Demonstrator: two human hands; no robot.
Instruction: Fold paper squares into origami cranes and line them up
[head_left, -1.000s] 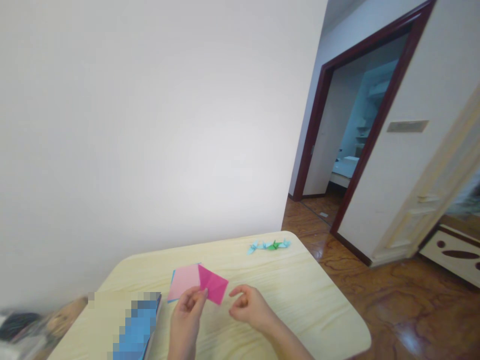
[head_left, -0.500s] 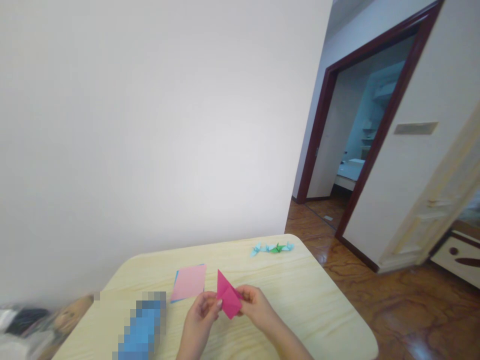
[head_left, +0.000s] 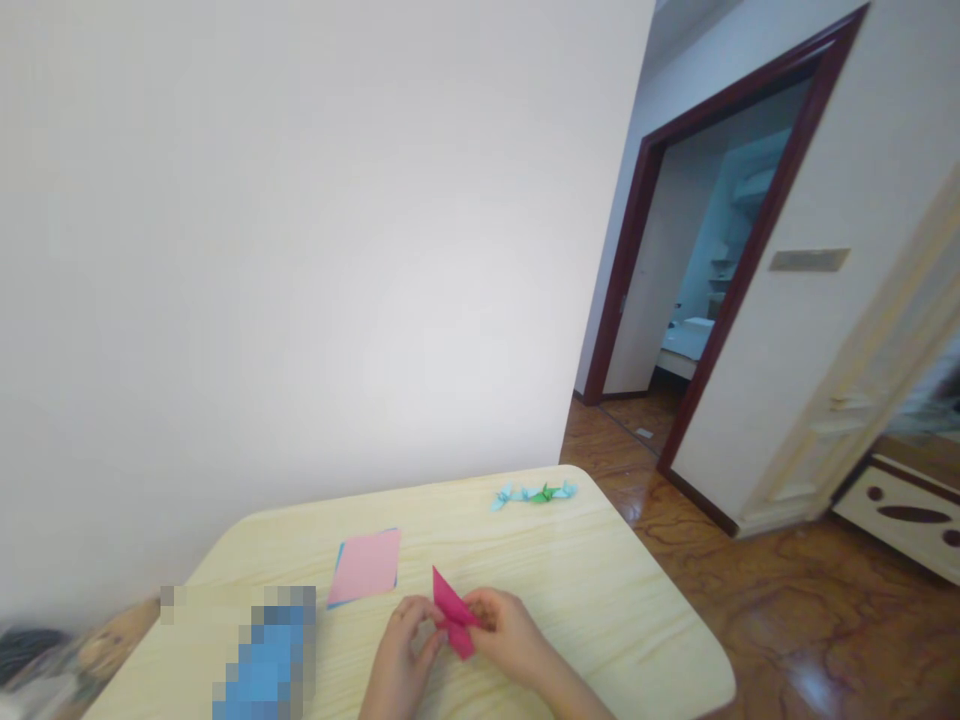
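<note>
A folded sheet of magenta origami paper [head_left: 450, 600] is held above the table between both my hands, one pointed corner standing up and away from me. My left hand [head_left: 405, 645] pinches its left side between thumb and fingers. On the right side, my right hand [head_left: 506, 630] grips the paper, its fingertips partly behind the folds. Left of the hands lies a stack of square paper [head_left: 367, 565], pink on top with blue showing at the edges. Several small folded paper figures [head_left: 546, 493], light blue and green, sit in a row near the far edge.
The pale wooden table [head_left: 615, 600] has rounded corners and stands against a white wall [head_left: 337, 250]. A pixelated blue object [head_left: 262, 655] is at the table's left. To the right are a wooden floor [head_left: 787, 620] and a dark red door frame [head_left: 739, 290].
The magenta paper is now folded narrower and sits a little lower, with my hands closer together around it. The whole view has shifted slightly.
</note>
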